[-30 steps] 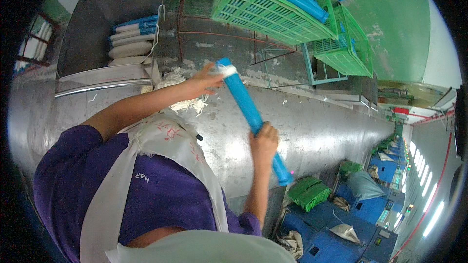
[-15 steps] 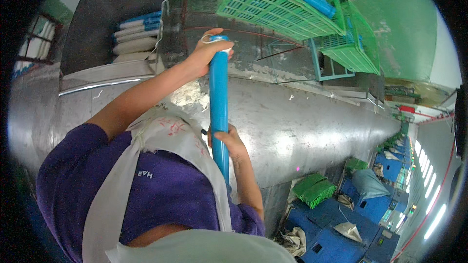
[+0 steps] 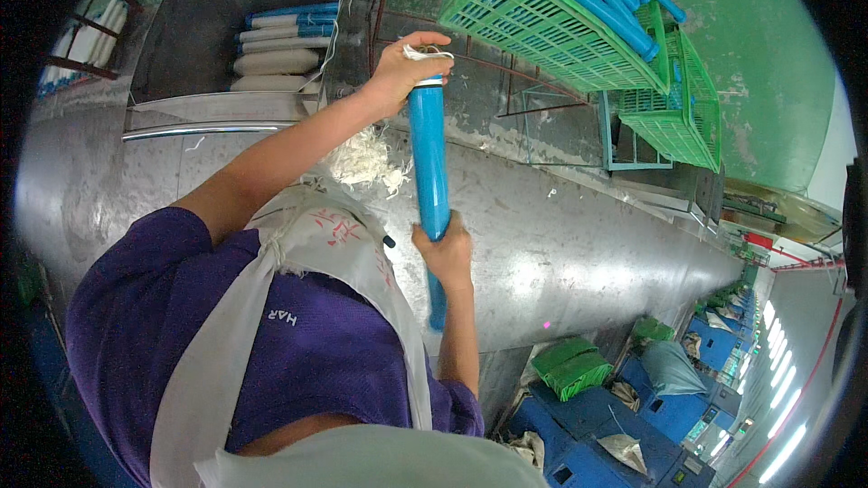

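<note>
A long, smooth blue tube point(image 3: 428, 154) stands at a slant in front of my body. My right hand point(image 3: 446, 255) is closed around its lower part, and the lower end shows below that hand. At the far end, my left hand point(image 3: 405, 72) grips the tube's mouth between thumb and fingers. A white cord or strip point(image 3: 423, 53) lies across those fingers, above a white band at the tube's rim. Whether the cord is tied to the tube, I cannot tell. A heap of loose white scraps point(image 3: 366, 163) lies on the metal surface just left of the tube.
Green plastic crates point(image 3: 551, 32) holding several blue tubes stand at the far side. White and blue rolls point(image 3: 280, 45) are stacked in a grey bin at far left. The long metal worktop point(image 3: 533, 226) runs off to the right, beside blue machines point(image 3: 579, 434) and a folded green bundle point(image 3: 571, 368).
Both hands and the tube have shifted a little to the right in the picture. My left fingers have spread more at the tube's mouth, and the tube's lower end has come into sight.
</note>
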`<action>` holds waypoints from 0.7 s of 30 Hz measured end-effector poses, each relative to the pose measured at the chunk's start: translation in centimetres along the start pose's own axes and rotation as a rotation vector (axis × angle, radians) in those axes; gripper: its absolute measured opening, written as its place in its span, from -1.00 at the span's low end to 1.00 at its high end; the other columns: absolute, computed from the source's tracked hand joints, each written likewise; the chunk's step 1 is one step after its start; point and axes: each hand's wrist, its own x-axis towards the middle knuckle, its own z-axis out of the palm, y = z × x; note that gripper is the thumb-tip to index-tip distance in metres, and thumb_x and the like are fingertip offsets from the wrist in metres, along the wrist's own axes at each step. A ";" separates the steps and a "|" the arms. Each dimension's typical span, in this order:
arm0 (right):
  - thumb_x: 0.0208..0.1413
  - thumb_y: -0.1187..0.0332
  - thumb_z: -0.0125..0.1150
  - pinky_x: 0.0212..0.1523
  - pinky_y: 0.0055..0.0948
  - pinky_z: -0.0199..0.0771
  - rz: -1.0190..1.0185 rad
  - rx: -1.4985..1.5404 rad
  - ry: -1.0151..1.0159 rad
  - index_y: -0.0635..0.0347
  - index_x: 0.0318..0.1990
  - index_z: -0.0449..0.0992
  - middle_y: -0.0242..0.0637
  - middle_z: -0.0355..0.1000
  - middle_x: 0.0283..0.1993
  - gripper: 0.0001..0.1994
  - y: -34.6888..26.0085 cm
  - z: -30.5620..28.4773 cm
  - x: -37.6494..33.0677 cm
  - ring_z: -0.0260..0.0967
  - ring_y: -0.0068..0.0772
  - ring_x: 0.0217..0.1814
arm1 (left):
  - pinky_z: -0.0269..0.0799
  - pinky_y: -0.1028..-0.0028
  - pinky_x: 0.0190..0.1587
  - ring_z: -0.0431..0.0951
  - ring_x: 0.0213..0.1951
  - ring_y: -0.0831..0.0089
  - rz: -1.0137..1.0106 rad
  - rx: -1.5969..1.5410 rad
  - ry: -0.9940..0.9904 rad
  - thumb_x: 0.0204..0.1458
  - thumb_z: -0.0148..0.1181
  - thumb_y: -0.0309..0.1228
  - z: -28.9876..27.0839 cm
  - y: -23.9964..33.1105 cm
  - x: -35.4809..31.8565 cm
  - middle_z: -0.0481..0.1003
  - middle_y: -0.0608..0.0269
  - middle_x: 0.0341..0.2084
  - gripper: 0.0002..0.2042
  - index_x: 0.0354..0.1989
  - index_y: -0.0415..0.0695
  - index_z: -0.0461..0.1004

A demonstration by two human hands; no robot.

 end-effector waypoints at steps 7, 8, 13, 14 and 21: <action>-0.22 0.24 0.34 -0.49 -0.25 0.43 -0.026 -0.144 0.175 0.31 -0.32 0.35 -0.04 0.40 -0.45 -0.61 -0.6 1.6 0.2 0.42 -0.11 -0.47 | 0.48 0.39 -0.36 0.50 -0.35 0.40 -0.011 0.055 0.138 -0.21 0.31 -0.64 -0.2 -2.2 -1.1 0.42 0.16 -0.31 -0.28 0.17 -0.02 0.11; -0.21 0.24 0.34 -0.48 -0.28 0.43 0.038 -0.007 0.013 0.33 -0.31 0.36 -0.05 0.41 -0.45 -0.61 -0.6 1.4 0.0 0.42 -0.16 -0.47 | 0.48 0.39 -0.36 0.50 -0.36 0.40 -0.031 0.064 0.121 -0.22 0.31 -0.63 -0.4 -2.2 -1.1 0.43 0.16 -0.34 -0.27 0.18 -0.03 0.09; -0.17 0.26 0.28 -0.41 -0.41 0.42 0.455 1.059 -0.530 0.35 -0.27 0.39 -0.21 0.43 -0.50 -0.63 -0.1 -0.2 -1.0 0.39 -0.39 -0.49 | 0.46 0.38 -0.42 0.50 -0.44 0.39 -0.185 0.043 0.070 -0.22 0.29 -0.63 -1.2 -2.0 0.3 0.48 0.14 -0.43 -0.50 -0.02 -0.22 0.31; -0.17 0.25 0.29 -0.41 -0.39 0.42 0.337 0.844 -0.445 0.35 -0.27 0.39 -0.18 0.43 -0.50 -0.63 0.2 -0.2 -1.3 0.40 -0.36 -0.49 | 0.44 0.42 -0.43 0.51 -0.47 0.38 -0.192 0.050 0.012 -0.13 0.29 -0.51 -1.5 -2.2 0.7 0.50 0.14 -0.48 -0.69 -0.18 -0.23 0.39; -0.27 0.26 0.35 -0.39 -0.16 0.43 0.045 -0.157 0.188 0.29 -0.22 0.35 -0.03 0.41 -0.38 -0.56 8.7 3.1 -6.4 0.42 0.02 -0.38 | 0.07 0.57 -0.63 0.16 -0.67 0.61 0.106 -0.028 0.096 0.13 0.01 -0.23 -13.0 4.3 10.0 0.19 0.45 -0.68 -0.80 -0.42 -0.08 0.30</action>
